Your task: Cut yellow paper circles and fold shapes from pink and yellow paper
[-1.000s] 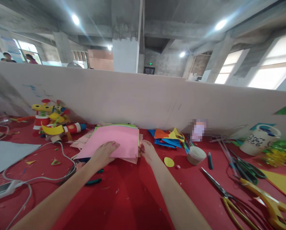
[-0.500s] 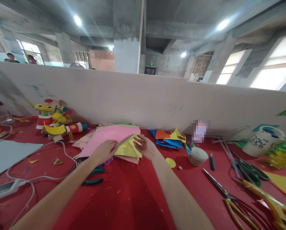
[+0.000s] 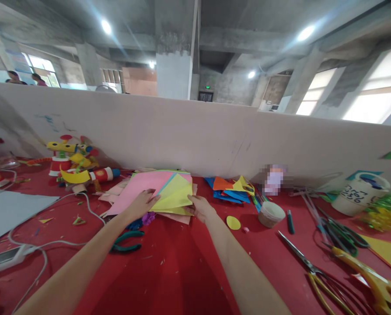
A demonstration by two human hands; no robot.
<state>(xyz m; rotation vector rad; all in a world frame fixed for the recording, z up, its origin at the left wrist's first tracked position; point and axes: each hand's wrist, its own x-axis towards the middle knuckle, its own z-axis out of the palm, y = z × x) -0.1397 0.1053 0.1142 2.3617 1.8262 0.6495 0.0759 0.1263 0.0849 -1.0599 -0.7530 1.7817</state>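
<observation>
Yellow paper (image 3: 175, 197) is held between my two hands, over a stack of coloured sheets, with a blue strip showing along its upper left edge. My left hand (image 3: 145, 204) grips its lower left side. At the right edge, my right hand (image 3: 201, 208) pinches it between thumb and fingers. Pink paper (image 3: 133, 188) lies beneath and to the left. Below my left hand are a purple crumpled piece (image 3: 148, 218) and teal-handled pliers (image 3: 128, 242), whose jaws are partly hidden by my forearm.
Blue and orange paper scraps (image 3: 230, 192), a white tub (image 3: 271, 214) and a yellow disc (image 3: 233, 222) lie to the right. Large scissors (image 3: 308, 264) and a glue gun (image 3: 366, 271) are nearer. A white cable (image 3: 64, 242) crosses the left. A low wall (image 3: 215, 135) stands behind.
The yellow paper has turned from a steep tilt to face me more flatly. My right hand has moved down along its right edge, its fingers going from spread to pinching.
</observation>
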